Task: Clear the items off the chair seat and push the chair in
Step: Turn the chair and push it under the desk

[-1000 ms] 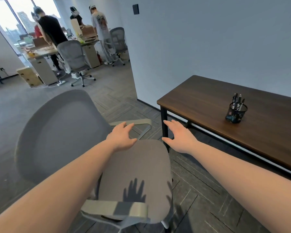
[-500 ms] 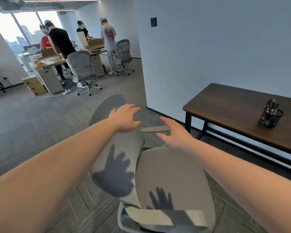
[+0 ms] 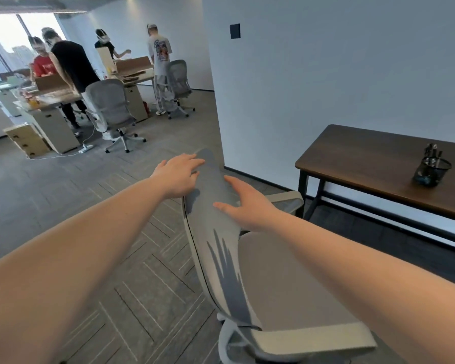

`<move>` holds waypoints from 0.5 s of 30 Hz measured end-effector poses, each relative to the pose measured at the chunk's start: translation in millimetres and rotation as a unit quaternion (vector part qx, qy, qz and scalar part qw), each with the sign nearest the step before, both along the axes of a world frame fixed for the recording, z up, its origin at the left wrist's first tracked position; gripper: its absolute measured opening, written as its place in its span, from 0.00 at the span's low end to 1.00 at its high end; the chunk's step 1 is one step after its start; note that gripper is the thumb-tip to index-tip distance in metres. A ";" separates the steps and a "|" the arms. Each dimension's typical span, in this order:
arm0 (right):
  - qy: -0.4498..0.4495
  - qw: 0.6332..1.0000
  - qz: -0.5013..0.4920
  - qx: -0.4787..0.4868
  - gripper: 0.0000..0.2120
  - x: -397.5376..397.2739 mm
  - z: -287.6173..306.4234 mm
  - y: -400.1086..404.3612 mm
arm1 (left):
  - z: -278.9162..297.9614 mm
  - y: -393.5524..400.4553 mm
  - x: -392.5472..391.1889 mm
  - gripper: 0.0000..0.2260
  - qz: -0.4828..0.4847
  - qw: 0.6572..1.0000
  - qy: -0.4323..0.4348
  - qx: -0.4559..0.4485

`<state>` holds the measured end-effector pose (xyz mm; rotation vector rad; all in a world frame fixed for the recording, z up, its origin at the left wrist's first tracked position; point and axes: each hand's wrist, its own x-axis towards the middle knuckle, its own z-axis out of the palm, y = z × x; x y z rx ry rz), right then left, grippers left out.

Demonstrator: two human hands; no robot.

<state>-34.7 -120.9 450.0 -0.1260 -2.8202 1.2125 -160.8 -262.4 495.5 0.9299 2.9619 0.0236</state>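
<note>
The grey fabric office chair (image 3: 279, 279) sits at centre and toward 5 o'clock, its curved backrest seen edge-on, its padded seat bare and its smooth pale armrests at 3 and 5 o'clock. The left hand (image 3: 177, 176) lies flat with spread fingers on the backrest's top edge, and the right hand (image 3: 250, 203) rests open-palmed on its front face, neither one gripping. At 3 o'clock, apart from the chair, a dark wood-grain table (image 3: 373, 164) on black metal legs carries a round black mesh pen cup (image 3: 431, 170).

Single head-worn wide-angle view. It looks forward and down, close over the chair (image 3: 247, 271). Table (image 3: 365, 164) sits front-right.
</note>
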 end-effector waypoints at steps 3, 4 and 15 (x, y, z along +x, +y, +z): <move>-0.012 1.000 0.008 -0.006 0.36 -6.8 -3.0 -18.9 | -0.3 -13.9 -9.9 0.28 -0.018 1.000 -0.020 0.004; -0.021 1.000 0.008 -0.004 0.37 -7.7 -4.5 -26.2 | -1.4 -17.3 -13.6 0.29 -0.031 0.999 -0.022 0.001; -0.074 0.994 -0.070 0.049 0.44 -50.2 4.5 -90.2 | -27.6 -31.7 -119.8 0.39 -0.263 0.957 0.022 -0.118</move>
